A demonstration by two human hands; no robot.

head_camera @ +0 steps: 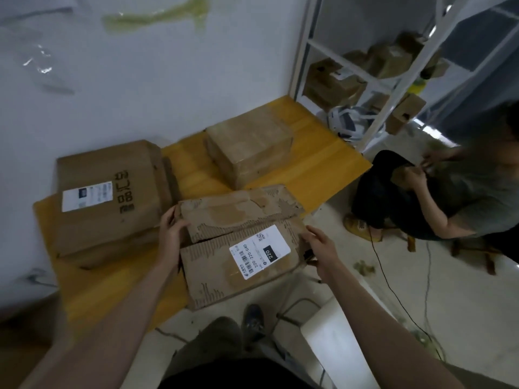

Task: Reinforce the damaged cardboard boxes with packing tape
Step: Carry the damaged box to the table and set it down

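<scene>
A torn cardboard box (224,265) with a white shipping label lies at the near edge of a low yellow table (314,161), its two top flaps ragged and partly peeled. My left hand (170,230) grips the left end of the far flap. My right hand (318,248) rests against the box's right end, fingers loosely bent, with a small dark object under it that I cannot make out. No tape roll is visible.
A large printed box (109,192) sits on the table's left, a taped box (250,148) at the back. White shelving (373,77) with several boxes stands at the right. A seated person (438,197) is at the right; cables (393,290) cross the floor.
</scene>
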